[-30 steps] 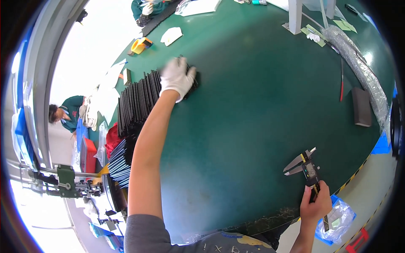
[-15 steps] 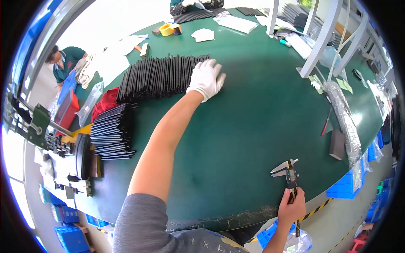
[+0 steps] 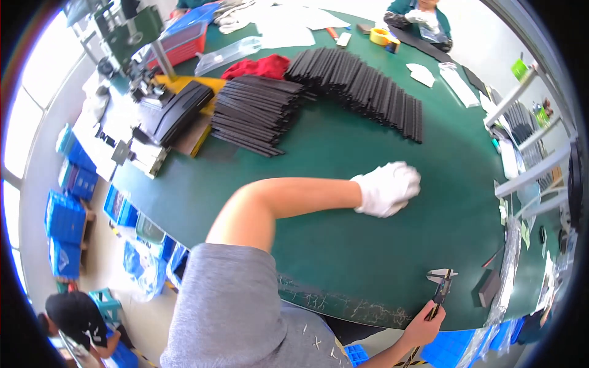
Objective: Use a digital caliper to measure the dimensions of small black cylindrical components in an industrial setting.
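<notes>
My left hand (image 3: 388,189), in a white glove, hovers over or rests on the green table (image 3: 331,245), to the right of the rods and apart from them. Its fingers are curled in and slightly blurred; whatever they might hold is hidden. Bare-skinned, my right hand (image 3: 423,325) grips a caliper (image 3: 442,287) near the table's front edge, the jaws pointing away from me. Beyond my left arm lies a long row of thin black rods (image 3: 362,86), side by side. A second stack of black rods (image 3: 254,113) lies left of that row.
A bench machine (image 3: 138,92) stands at the left. Red cloth (image 3: 257,66), a red basket (image 3: 187,46) and yellow tape (image 3: 379,37) lie farther back. At right are a grey block (image 3: 489,288) and a metal frame (image 3: 534,175). Another person (image 3: 423,21) sits across the table.
My view has swung round, shifting the table's contents. My left hand has come away from the far end of the rod row, nearer to the caliper, its fingers now curled. The right hand keeps the caliper.
</notes>
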Demonstrator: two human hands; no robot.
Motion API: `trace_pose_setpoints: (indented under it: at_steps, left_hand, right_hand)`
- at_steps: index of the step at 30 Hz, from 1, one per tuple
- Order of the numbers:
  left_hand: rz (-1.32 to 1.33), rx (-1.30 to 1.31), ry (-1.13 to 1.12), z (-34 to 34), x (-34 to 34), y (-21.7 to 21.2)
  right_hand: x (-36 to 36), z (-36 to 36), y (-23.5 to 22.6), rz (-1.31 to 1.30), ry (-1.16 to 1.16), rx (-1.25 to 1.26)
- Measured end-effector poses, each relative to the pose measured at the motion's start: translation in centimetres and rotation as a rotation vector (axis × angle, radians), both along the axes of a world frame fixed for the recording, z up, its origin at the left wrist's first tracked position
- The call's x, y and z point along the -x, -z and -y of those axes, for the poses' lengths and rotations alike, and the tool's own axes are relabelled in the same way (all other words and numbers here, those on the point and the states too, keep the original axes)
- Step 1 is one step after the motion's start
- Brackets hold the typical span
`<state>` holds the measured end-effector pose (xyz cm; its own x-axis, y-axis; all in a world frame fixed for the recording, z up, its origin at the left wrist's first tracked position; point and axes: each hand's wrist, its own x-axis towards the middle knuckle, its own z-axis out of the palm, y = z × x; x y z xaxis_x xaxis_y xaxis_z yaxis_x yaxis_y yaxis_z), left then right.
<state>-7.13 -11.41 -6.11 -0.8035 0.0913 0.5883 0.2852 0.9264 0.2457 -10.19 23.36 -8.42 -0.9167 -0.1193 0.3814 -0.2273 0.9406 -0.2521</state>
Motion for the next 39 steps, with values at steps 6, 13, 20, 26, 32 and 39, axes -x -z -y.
trace_pose_setpoints:
  at_steps: [6, 13, 20, 26, 32, 39]
  left_hand:
    - [0.144, 0.162, -0.450, 5.2, -18.2, -4.3]
    - [0.244, 0.325, -0.817, 16.9, -23.1, -7.1]
    - [0.770, 0.446, -0.702, 18.9, -19.7, -8.0]
    - [0.745, 0.439, -0.666, 19.3, -19.2, -8.4]
    - [0.750, 0.482, -0.652, 18.8, -18.4, -8.5]
    - [0.755, 0.479, -0.641, 18.3, -17.6, -7.8]
  right_hand:
    - [0.1, -0.2, -0.5, -0.066, -0.103, 0.014]
    - [0.4, -0.3, -0.5, -0.035, -0.031, -0.011]
    - [0.4, -0.7, 0.0, -0.040, -0.040, 0.014]
    - [0.3, -0.4, -0.4, -0.049, -0.054, 0.003]
    - [0.3, -0.5, -0.2, -0.040, -0.044, 0.008]
    - [0.3, -0.5, -0.2, -0.034, -0.039, 0.014]
